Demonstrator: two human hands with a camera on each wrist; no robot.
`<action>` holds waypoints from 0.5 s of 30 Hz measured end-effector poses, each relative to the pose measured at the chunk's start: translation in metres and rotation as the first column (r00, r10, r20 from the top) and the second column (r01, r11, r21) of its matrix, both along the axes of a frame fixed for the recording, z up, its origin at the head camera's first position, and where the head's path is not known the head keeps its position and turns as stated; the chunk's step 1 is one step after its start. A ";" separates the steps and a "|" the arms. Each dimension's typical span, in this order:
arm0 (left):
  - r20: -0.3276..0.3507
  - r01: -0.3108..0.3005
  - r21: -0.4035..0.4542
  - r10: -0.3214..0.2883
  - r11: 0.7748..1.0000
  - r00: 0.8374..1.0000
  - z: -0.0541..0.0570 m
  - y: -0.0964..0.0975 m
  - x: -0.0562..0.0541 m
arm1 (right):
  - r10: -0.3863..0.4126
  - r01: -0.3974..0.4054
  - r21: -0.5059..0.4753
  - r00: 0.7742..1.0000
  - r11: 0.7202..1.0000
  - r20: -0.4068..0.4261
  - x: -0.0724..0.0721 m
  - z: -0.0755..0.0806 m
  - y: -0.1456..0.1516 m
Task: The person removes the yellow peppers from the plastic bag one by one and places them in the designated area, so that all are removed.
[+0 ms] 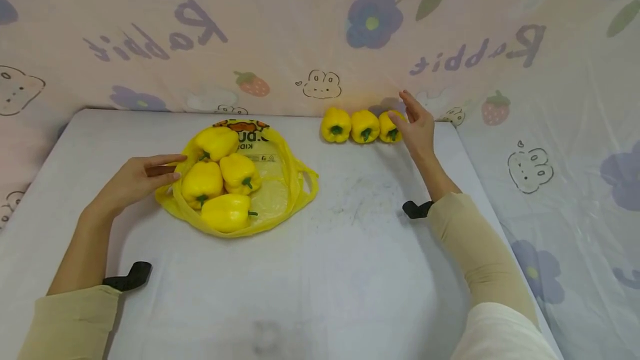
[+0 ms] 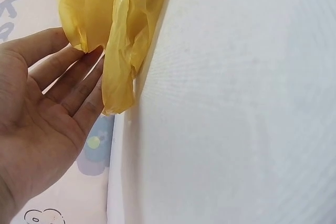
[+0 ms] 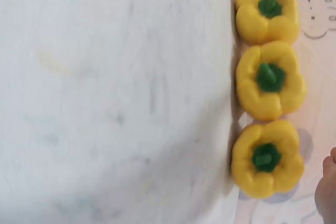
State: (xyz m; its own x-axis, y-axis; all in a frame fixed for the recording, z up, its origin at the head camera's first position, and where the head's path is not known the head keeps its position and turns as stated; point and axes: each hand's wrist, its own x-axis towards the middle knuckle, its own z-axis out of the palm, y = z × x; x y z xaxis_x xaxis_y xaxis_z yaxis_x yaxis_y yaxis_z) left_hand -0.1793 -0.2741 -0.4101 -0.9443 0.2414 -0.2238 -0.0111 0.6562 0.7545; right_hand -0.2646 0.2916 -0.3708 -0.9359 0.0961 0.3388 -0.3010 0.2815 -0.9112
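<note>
A yellow plastic bag (image 1: pixel 270 224) lies open on the left half of the table, with several yellow bell peppers (image 1: pixel 202 181) inside. My left hand (image 1: pixel 137 182) is at the bag's left rim, fingers extended. In the left wrist view, its fingertips meet the hanging yellow plastic (image 2: pixel 121 72). Three more yellow bell peppers (image 1: pixel 365 126) stand in a row at the table's back edge, green stems facing me. Beside the rightmost pepper (image 3: pixel 266 158) is my right hand (image 1: pixel 419 129), thumb and fingers spread; in the head view it partly covers that pepper.
The white table (image 1: pixel 350 271) has dark smudges near its middle. A patterned cloth (image 1: pixel 300 26) with flowers and rabbits hangs behind and along the right side. A black strap piece (image 1: pixel 417 209) sticks out at my right wrist, another (image 1: pixel 131 277) at my left.
</note>
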 end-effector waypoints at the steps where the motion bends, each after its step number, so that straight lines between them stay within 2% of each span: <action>1: 0.002 -0.001 -0.002 0.001 1.000 1.000 0.000 0.000 0.000 | 0.011 -0.011 -0.014 1.000 1.000 -0.010 0.001 0.002 -0.004; 4: 0.001 -0.004 -0.001 0.004 1.000 1.000 0.000 -0.001 0.000 | 0.046 -0.047 -0.039 0.999 0.998 -0.022 0.004 0.008 -0.016; 11: -0.022 -0.006 0.031 0.006 0.999 1.000 0.000 0.000 0.000 | 0.162 -0.162 0.002 0.985 0.987 -0.056 0.014 0.016 -0.043; 15: -0.019 0.001 0.008 0.000 1.000 1.000 -0.001 -0.002 0.001 | 0.194 -0.195 -0.004 0.979 0.981 -0.069 0.021 0.016 -0.057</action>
State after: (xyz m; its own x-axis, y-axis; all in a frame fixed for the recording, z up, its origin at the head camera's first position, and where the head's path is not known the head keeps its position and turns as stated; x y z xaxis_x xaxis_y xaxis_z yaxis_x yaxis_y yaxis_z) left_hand -0.1779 -0.2757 -0.4108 -0.9482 0.2437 -0.2037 0.0037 0.6499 0.7600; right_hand -0.2438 0.2346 -0.3548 -0.9119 -0.0812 0.4024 -0.4104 0.2014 -0.8894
